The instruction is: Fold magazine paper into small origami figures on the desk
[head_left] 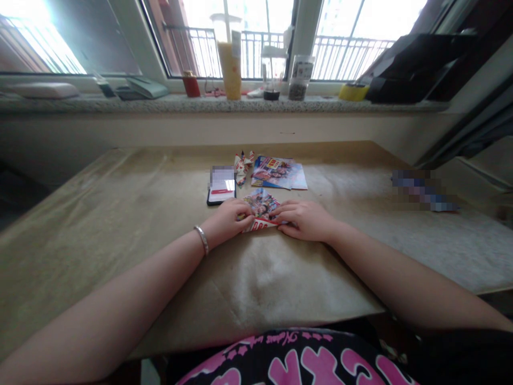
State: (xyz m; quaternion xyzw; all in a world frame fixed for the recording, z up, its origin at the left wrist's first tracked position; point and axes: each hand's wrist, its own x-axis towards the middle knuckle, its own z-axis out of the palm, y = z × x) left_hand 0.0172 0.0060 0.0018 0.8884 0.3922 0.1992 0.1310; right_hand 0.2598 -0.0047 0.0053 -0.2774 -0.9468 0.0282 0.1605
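A colourful printed sheet of paper lies on the table in front of me, its near edge folded up to show a white strip with red print. My left hand grips the paper's left corner between thumb and fingers. On the right side, my right hand pinches the folded edge, thumb below and fingers on top. Just beyond my left hand lies a phone with a lit screen. Behind the paper is a folded paper figure in white, red and blue, beside a stack of printed leaflets.
A beige cloth covers the table. On the windowsill stand a tall yellow cup, a red jar, clear containers, yellow tape and a black bag. A blurred item lies far right.
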